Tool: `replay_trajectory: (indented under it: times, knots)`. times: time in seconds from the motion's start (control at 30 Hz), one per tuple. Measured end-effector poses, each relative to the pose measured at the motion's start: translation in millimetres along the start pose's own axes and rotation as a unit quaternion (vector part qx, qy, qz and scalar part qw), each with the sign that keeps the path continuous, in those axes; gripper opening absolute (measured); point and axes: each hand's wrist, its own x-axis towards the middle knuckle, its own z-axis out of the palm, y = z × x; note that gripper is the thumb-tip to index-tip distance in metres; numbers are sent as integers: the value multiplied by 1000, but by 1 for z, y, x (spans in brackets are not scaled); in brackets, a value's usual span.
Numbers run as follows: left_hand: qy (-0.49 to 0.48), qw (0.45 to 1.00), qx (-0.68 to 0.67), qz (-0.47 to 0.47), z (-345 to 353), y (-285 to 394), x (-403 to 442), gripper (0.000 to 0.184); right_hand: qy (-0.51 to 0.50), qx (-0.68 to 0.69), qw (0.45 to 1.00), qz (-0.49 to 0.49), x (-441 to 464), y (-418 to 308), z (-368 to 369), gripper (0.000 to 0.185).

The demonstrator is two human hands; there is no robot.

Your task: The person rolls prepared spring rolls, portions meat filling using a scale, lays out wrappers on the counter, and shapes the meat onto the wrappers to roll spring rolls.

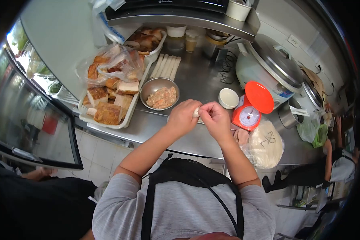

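Over the steel counter's front part, my left hand (184,117) is closed around a pale spring roll (196,112), of which only the end shows. Fingers pinched, my right hand (215,120) meets it at that end. Just left of my hands is a metal bowl (145,87) of pinkish minced filling (162,98). Several finished white spring rolls (166,66) lie side by side behind the bowl. To the right are a small white bowl (228,98), a red kitchen scale (259,98) and a plastic-wrapped stack of round wrappers (267,145).
A white tray (124,122) of roasted pork pieces stands at the left, partly under a plastic bag (118,66). A large rice cooker (260,64) is at the back right. Beside an open glass door (36,116), a person in black (40,200) is close by at the left.
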Motion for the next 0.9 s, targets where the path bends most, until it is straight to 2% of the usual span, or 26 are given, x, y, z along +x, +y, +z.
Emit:
replay_trajectory:
  times: [0.1,0.17,0.27,0.37,0.47,0.57,0.67,0.87,0.9]
  knots:
    - [-4,999,-30,-25,3,-10,-8,20,-29,-187,960,-206,1,-4,0,7]
    - [-16,999,-32,-33,2,-15,-14,18,-76,-220,930,-285,4,-4,-1,7]
    - [-25,998,-10,-54,-5,-12,-19,16,-136,-213,935,-250,7,-8,0,9]
    - [0,998,-1,-55,-7,-13,-22,13,-144,-181,962,-145,12,-14,8,10]
    - [14,997,-21,-79,-15,-11,-25,12,-128,-147,970,-143,12,-14,20,11]
    - [-3,990,-57,-126,-29,-7,-29,13,-152,-207,906,-338,22,-6,23,16]
    - [16,976,-142,-166,-33,-10,-34,16,-189,-243,883,-354,25,-13,21,27]
    - [-14,982,-116,-148,-36,-16,-33,17,-239,-322,825,-397,30,-26,27,41]
    - [-11,983,-116,-141,-37,-15,-32,18,-239,-298,842,-380,32,-25,27,42]
